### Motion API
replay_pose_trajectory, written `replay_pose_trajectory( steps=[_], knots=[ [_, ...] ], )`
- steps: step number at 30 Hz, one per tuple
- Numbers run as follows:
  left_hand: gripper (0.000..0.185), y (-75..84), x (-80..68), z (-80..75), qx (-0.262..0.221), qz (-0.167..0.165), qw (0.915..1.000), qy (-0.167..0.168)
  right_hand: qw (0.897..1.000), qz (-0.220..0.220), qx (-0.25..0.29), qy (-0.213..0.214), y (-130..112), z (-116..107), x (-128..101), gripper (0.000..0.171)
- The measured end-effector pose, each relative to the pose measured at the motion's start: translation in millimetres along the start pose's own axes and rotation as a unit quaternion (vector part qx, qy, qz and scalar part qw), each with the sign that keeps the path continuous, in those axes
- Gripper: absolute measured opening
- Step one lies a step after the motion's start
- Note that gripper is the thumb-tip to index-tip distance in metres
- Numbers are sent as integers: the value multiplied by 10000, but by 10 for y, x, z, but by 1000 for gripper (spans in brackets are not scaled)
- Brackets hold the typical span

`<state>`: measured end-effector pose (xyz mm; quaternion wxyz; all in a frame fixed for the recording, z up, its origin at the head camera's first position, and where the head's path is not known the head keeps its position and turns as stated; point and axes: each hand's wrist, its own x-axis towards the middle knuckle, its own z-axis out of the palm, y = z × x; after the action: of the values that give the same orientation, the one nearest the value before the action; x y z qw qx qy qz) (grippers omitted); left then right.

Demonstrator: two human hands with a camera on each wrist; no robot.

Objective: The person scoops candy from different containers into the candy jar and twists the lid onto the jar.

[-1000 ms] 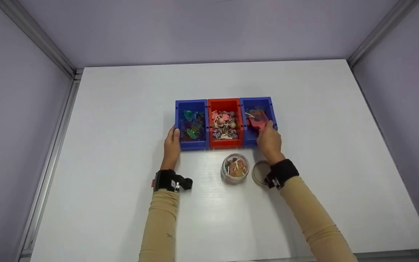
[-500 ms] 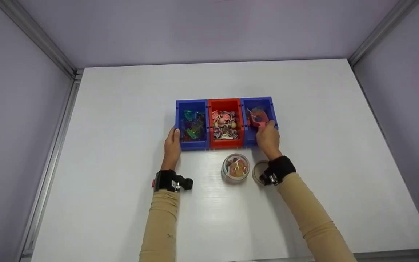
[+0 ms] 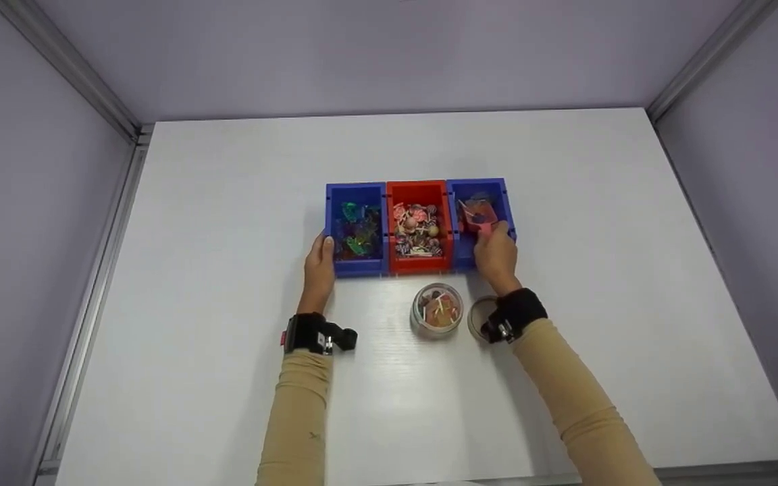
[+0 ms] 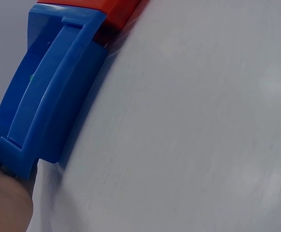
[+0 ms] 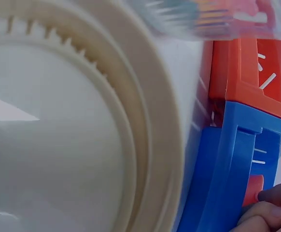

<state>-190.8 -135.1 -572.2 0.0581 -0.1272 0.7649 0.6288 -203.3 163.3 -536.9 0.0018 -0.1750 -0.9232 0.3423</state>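
head overhead, wrists close on bins [image 3: 419, 226]

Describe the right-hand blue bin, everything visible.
The right blue bin is an open-topped plastic box with ribbed outer walls, upright on the white table, last in a row of three and side by side with the red bin. Inside lie a few candies, hard to make out, and a small red scoop that the right hand holds. A jar and lid sit just before it.

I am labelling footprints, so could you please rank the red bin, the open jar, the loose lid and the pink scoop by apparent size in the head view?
1. red bin
2. open jar
3. loose lid, partly hidden by the wrist
4. pink scoop, partly hidden by the right hand; ranks 3 and 4 are unsure.
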Motion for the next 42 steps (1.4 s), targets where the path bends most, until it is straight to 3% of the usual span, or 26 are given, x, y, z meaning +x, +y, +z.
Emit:
replay_pose_trajectory(
  steps=[9, 18, 30, 42],
  knots=[
    [55, -26, 9, 8, 9, 52, 10000, -34, 9991, -142, 284, 276, 58, -12, -61, 29],
    [53, -29, 8, 16, -66, 229, 9996, 122, 9982, -166, 538, 210, 69, -58, -129, 28],
    [53, -9, -2, 3, -100, 150, 9997, 137, 9943, -599, 824, 309, 198, -75, -203, 24],
    [57, 8, -20, -3, -94, -74, 9999, -56, 9849, -1045, 1300, 466, 299, -99, -255, 23]
  ],
)
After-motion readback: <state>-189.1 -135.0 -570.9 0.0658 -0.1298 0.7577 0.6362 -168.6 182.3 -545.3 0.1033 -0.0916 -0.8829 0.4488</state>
